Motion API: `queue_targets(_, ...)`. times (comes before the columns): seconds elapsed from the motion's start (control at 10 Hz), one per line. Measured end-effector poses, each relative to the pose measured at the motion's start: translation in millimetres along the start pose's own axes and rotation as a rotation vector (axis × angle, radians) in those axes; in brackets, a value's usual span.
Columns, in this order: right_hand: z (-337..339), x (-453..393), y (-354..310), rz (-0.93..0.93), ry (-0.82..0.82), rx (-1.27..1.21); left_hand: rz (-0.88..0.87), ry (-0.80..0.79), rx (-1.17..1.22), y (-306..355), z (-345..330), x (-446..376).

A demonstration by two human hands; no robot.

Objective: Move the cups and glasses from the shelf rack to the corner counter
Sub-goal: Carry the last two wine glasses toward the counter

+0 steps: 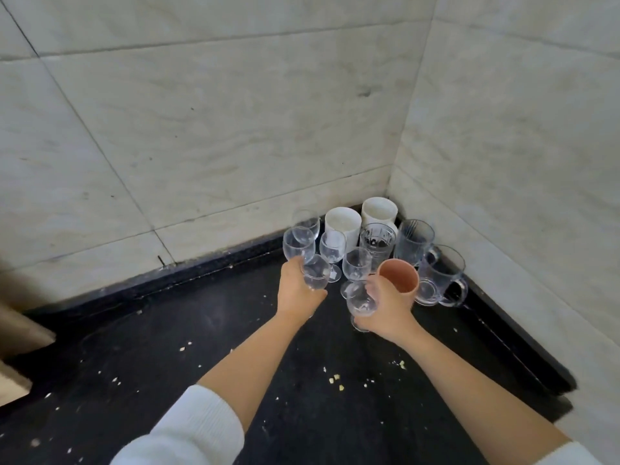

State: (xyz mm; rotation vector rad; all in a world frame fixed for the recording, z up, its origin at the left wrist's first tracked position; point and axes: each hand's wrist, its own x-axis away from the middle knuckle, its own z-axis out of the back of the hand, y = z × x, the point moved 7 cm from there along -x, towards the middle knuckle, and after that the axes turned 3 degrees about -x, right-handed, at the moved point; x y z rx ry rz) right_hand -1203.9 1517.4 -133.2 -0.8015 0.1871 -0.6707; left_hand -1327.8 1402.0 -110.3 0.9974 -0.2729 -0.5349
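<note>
My left hand (297, 290) grips two clear stemmed glasses (303, 253) just above the black corner counter (201, 347). My right hand (385, 305) holds a pink cup (399, 275) together with a small clear stemmed glass (360, 302). Both hands hover at the front of a cluster standing in the corner: two white cups (342, 224), a printed tumbler (377, 243), two glass mugs (439, 273) and several clear wine glasses (332, 250). The shelf rack is out of view.
Marble-tiled walls (235, 129) meet at the corner behind the cluster. Pale crumbs (335, 380) are scattered over the dark counter. A wooden edge (20, 333) shows at the far left. My white sleeves reach in from the bottom.
</note>
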Motion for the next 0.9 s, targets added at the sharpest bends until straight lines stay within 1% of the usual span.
queue_targets(0.1, -11, -14, 5, -0.012, 0.026, 0.013, 0.024, 0.022, -0.028, -15, -11, -14)
queue_targets(0.2, -21, -28, 11, -0.025, -0.012, -0.025, 0.063, 0.015, -0.122, -28, -21, -23)
queue_targets(0.3, -21, -36, 15, -0.070, -0.028, 0.006, 0.104, 0.015, -0.137, -37, -28, -28)
queue_targets(0.4, -26, -42, 19, -0.077, -0.088, 0.060, 0.166, 0.036, -0.071, -43, -32, -30)
queue_targets(0.5, -28, -47, 20, -0.068, -0.101, 0.063, 0.199, 0.032, -0.038, -46, -38, -32)
queue_targets(0.6, -27, -50, 24, -0.101, -0.081, 0.035, 0.204, 0.018, -0.032, -48, -44, -36)
queue_targets(0.7, -25, -49, 21, -0.084, -0.080, 0.096, 0.212, 0.015, -0.038, -49, -47, -38)
queue_targets(0.8, -27, -50, 21, -0.044, -0.114, 0.174, 0.195, -0.008, -0.097, -55, -50, -38)
queue_targets(0.9, -22, -49, 16, -0.016, -0.140, 0.238, 0.113, 0.045, -0.264, -49, -44, -28)
